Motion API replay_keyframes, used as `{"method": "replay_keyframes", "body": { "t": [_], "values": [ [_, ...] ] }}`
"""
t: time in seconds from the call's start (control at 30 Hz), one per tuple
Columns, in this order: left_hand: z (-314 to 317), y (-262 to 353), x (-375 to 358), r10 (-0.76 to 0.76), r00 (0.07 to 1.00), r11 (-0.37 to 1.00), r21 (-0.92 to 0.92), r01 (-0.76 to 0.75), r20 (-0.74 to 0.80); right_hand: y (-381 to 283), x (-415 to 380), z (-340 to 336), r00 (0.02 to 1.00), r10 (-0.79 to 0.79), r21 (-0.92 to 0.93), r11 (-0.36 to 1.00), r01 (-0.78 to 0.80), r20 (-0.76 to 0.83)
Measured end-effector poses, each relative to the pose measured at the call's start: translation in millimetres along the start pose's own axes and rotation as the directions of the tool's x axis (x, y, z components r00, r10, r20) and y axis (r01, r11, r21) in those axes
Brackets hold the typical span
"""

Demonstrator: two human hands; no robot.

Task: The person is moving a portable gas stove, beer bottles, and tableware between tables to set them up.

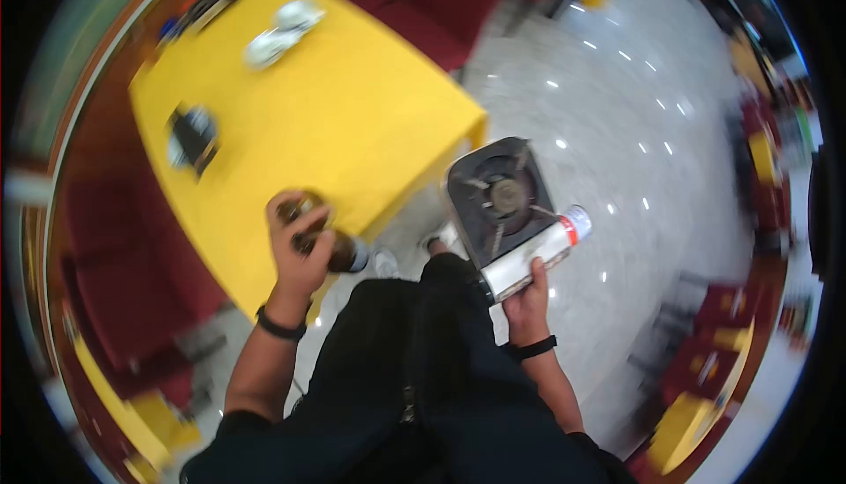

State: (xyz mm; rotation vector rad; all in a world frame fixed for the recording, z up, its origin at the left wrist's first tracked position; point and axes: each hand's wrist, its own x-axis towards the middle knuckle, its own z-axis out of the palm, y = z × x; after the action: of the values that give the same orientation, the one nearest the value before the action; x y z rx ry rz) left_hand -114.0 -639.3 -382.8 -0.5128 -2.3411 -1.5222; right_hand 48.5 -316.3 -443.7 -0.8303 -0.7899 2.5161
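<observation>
My left hand point(300, 253), near the yellow table's edge, has its fingers wrapped round dark brown glass bottles point(342, 253). They look like two, though blur and my fingers hide part of them. My right hand point(527, 306) grips the white side of a portable gas stove point(504, 191) with a black top and a round burner. A gas canister point(577, 225) with a red band and pale end sticks out at the stove's right corner. The stove is held over the floor, to the right of the table.
On the yellow table point(352, 96) lie white crumpled items point(284, 33), a dark object on a pale dish point(192, 138) and a small rack of items point(201, 10). Dark red chairs point(132, 264) line its left side. Shiny grey floor point(617, 149) stretches to the right.
</observation>
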Motion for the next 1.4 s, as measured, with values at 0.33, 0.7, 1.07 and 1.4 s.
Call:
{"method": "replay_keyframes", "body": {
  "t": [0.33,0.7,1.07,1.4],
  "values": [
    [75,-91,112,0.241,0.875,0.962,-0.221,-0.159,0.421,64,36,-17,0.928,-0.274,0.207,0.922,0.328,-0.252],
    [235,-131,286,0.519,0.632,0.824,-0.534,-0.191,0.575,104,76,7,0.621,-0.529,0.163,0.671,0.724,-0.579],
    [446,-2,343,0.819,0.189,0.562,-0.823,-0.080,0.541,111,132,16,0.073,-0.493,-0.025,0.188,0.982,-0.867],
    [592,140,166,0.921,-0.049,0.390,-0.909,0.145,0.387,90,41,-27,-0.244,-0.227,-0.256,0.022,0.966,-0.943]
  ]
}}
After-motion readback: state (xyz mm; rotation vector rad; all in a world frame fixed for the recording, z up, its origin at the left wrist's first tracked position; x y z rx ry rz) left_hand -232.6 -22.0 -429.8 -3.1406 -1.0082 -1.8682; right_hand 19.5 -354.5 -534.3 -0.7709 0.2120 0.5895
